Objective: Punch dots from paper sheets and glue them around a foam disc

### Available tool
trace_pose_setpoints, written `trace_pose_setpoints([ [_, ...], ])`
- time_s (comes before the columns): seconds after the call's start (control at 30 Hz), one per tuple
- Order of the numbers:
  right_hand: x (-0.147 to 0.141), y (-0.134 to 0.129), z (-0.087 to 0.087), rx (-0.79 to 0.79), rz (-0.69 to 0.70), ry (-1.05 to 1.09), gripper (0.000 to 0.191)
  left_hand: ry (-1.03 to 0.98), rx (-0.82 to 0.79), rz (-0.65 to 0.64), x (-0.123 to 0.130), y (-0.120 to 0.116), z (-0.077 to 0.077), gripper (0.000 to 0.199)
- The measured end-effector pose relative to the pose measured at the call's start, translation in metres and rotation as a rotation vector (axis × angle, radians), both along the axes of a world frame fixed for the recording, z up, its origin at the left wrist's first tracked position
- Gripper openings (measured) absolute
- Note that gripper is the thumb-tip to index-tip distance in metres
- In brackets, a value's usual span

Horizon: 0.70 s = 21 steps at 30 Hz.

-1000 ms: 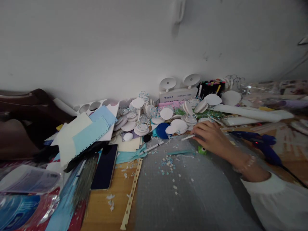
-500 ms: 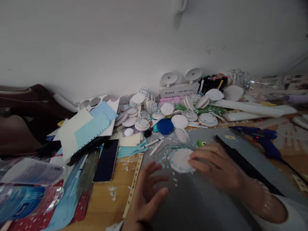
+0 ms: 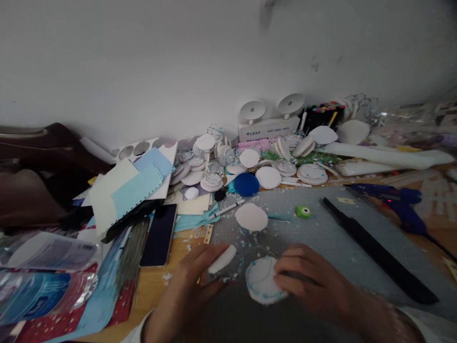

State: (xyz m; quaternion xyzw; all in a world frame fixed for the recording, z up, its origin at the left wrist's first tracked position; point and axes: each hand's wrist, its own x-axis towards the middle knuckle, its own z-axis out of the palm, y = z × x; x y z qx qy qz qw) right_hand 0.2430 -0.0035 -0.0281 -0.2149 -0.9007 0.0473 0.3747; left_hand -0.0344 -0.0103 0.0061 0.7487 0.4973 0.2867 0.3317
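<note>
Between the thumb and fingers of my left hand point(image 3: 189, 271) is a small white disc point(image 3: 223, 259), tilted, with blurred bluish beads at its edge. My right hand point(image 3: 310, 276) grips the right edge of a round white beaded disc point(image 3: 262, 286); pale blue beads run around its rim and a thin strand curves over its face. The two held discs are close together but apart, low over the grey mat point(image 3: 307, 238). Just beyond them lies another white disc point(image 3: 252, 217) with beads under its near edge.
A green craft punch point(image 3: 303, 212), a long black strip point(image 3: 378, 252) and a blue glue gun point(image 3: 396, 200) lie to the right. Along the wall are several white discs and a twin-lamp white box point(image 3: 269, 128). On the left are a phone point(image 3: 159, 236), papers and a plastic bottle point(image 3: 43, 295).
My left hand, open before, has closed on a small white disc. My right hand has drawn the beaded disc nearer to me, uncovering the green craft punch.
</note>
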Motion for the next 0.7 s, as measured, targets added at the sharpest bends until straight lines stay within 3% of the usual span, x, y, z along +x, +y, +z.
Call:
trace_pose_setpoints([
  [0.1, -0.005, 0.0, -0.001, -0.09, 0.049, 0.042, 0.021, 0.0, -0.12, -0.05, -0.001, -0.004, 0.003, 0.045],
  [0.17, -0.005, -0.002, -0.001, -0.237, 0.098, 0.102, 0.025, -0.066, -0.205, -0.007, 0.002, -0.009, 0.002, 0.041],
  [0.3, 0.001, -0.008, -0.004, -0.787, 0.085, 0.273, 0.021, -0.275, -0.413, 0.267, 0.008, -0.017, -0.006, 0.038],
  [0.4, 0.004, -0.011, -0.008, -1.185, 0.029, 0.414, 0.015, -0.431, -0.663, 0.375, 0.016, -0.018, -0.008, 0.037],
  [0.47, 0.004, -0.011, -0.009, -1.352, 0.06, 0.487, 0.017, -0.619, -0.802, 0.338, 0.023, -0.016, -0.007, 0.037],
  [0.53, 0.004, -0.008, -0.009, -1.435, 0.073, 0.537, 0.019, -0.872, -0.896, 0.21, 0.031, -0.013, -0.006, 0.037],
  [0.6, 0.004, -0.007, -0.01, -1.469, 0.046, 0.599, 0.021, -1.082, -0.956, 0.085, 0.036, -0.009, -0.004, 0.035],
  [0.7, 0.004, -0.005, -0.009, -1.459, 0.007, 0.676, 0.023, -1.219, -1.053, -0.009, 0.04, -0.006, -0.002, 0.036],
])
